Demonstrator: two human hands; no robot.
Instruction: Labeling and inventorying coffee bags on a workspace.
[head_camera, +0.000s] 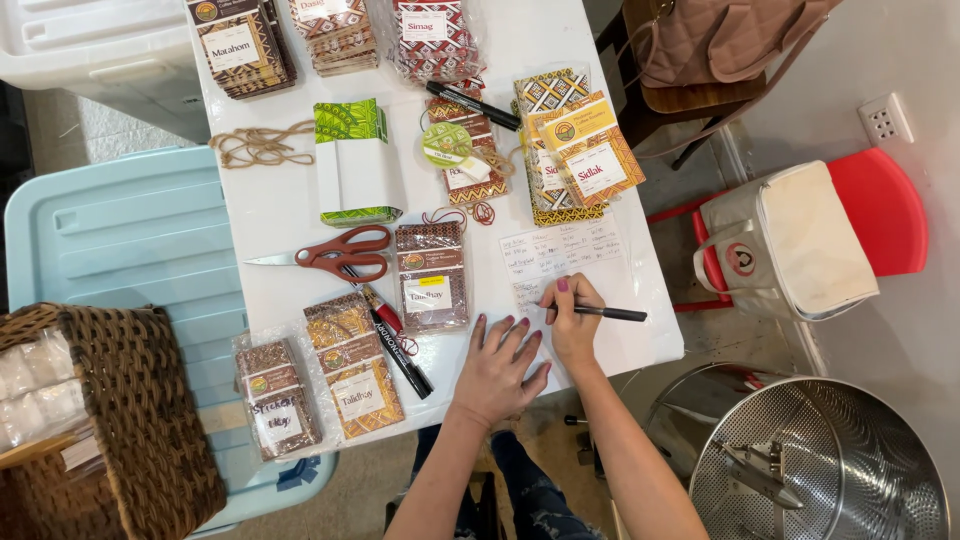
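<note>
Now hands (535, 345) near table edge (660, 355), pen (605, 313) gripped.

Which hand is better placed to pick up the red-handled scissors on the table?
Probably the left hand. It lies flat and empty on the white table, on the same side as the scissors. The right hand holds a black pen on the handwritten paper, farther away.
</note>
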